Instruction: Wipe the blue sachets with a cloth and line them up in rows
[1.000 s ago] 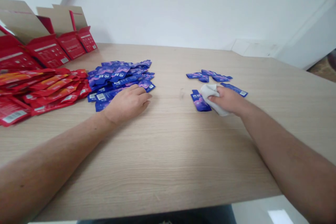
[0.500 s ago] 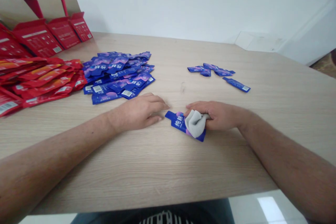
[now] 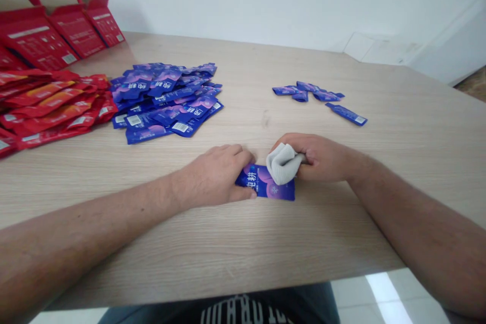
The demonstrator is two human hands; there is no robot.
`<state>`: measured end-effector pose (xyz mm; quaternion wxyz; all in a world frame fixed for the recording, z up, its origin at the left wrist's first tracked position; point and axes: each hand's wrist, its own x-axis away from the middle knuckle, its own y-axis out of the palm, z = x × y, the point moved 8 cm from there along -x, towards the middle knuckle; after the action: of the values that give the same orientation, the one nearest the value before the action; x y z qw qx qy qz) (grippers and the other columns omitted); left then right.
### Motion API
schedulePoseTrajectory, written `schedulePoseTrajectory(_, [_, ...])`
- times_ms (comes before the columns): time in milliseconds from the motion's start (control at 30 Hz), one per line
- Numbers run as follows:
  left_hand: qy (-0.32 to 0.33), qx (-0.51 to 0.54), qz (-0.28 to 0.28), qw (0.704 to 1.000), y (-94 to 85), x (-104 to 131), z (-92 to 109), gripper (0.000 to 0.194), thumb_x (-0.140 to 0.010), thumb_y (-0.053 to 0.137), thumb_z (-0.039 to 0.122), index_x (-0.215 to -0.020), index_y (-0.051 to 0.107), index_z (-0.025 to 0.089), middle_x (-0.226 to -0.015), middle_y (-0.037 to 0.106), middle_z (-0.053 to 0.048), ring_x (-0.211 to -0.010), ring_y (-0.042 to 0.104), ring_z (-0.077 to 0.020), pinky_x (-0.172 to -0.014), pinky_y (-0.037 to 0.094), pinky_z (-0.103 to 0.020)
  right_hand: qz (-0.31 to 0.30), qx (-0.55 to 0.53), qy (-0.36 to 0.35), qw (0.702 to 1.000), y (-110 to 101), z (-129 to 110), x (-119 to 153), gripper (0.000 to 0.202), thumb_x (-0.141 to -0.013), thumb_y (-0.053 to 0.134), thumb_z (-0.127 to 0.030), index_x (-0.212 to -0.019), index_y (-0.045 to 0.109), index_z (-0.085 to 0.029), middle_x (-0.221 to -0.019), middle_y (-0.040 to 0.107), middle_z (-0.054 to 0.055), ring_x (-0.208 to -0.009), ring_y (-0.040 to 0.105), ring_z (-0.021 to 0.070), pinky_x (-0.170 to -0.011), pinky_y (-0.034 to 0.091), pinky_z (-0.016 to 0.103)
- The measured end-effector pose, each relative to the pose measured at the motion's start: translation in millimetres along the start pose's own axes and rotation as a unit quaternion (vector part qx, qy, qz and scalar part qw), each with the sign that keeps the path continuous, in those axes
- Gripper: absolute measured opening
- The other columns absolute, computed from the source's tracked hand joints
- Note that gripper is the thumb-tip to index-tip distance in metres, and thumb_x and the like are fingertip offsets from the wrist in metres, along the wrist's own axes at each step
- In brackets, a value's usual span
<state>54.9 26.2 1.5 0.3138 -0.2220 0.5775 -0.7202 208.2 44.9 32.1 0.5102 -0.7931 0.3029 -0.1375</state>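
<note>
A blue and purple packet [image 3: 279,191] lies flat on the wooden table [image 3: 228,248] in front of me. My left hand [image 3: 224,174] grips its narrow left end between thumb and fingers. A folded whitish cloth [image 3: 284,164] is held in my right hand [image 3: 313,157], over the packet's upper right part; whether the cloth presses on it is hard to tell. The fingertips of my right hand are partly hidden behind the cloth.
A pile of blue packets [image 3: 167,96] lies at the back left, beside a heap of red packets [image 3: 56,106]. Open red boxes [image 3: 41,38] stand behind them. Several blue packets [image 3: 345,114] lie at the back right, before the white wall [image 3: 243,0].
My left hand has moved right and taken hold of the packet's left end. The packet now lies straighter. My right hand and the cloth have shifted slightly up. The view has tilted a little.
</note>
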Motion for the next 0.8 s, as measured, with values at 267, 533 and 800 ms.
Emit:
schedulePoseTrajectory(267, [-0.089, 0.075, -0.013, 0.993, 2.2, 1, -15, 0.039, -0.069, 0.079, 0.046, -0.097, 0.063, 0.024, -0.090, 0.070, -0.002, -0.076, 0.063, -0.0204, -0.063, 0.042, -0.031, -0.004, -0.043, 0.006, 0.999, -1, 12, 2, 0.030, -0.075, 0.060, -0.013, -0.103, 0.067, -0.021, -0.101, 0.068, 0.003, -0.091, 0.065, 0.0190, -0.082, 0.050, 0.030])
schedulePoseTrajectory(533, [-0.132, 0.125, -0.064, 0.981, 2.6, 5, -33, 0.010, -0.084, 0.059, 0.025, -0.087, 0.069, 0.026, -0.078, 0.073, 0.004, -0.068, 0.063, -0.0152, -0.061, 0.041, -0.027, 0.056, 0.002, 0.011, 0.998, -14, 15, 6, 0.028, -0.072, 0.059, -0.012, -0.097, 0.065, -0.021, -0.097, 0.066, 0.003, -0.088, 0.063, 0.0198, -0.079, 0.049, 0.030])
schedulePoseTrajectory(800, [-0.164, -0.002, -0.097, 0.982, -6.5, 11, -25, 0.026, -0.090, 0.049, 0.038, -0.082, 0.068, 0.022, -0.076, 0.072, -0.006, -0.067, 0.062, -0.0204, -0.057, 0.036, -0.030, 0.051, 0.075, -0.028, 0.996, -8, -26, 6, 0.016, -0.073, 0.060, -0.013, -0.088, 0.058, -0.019, -0.091, 0.059, 0.004, -0.085, 0.057, 0.0195, -0.077, 0.045, 0.031])
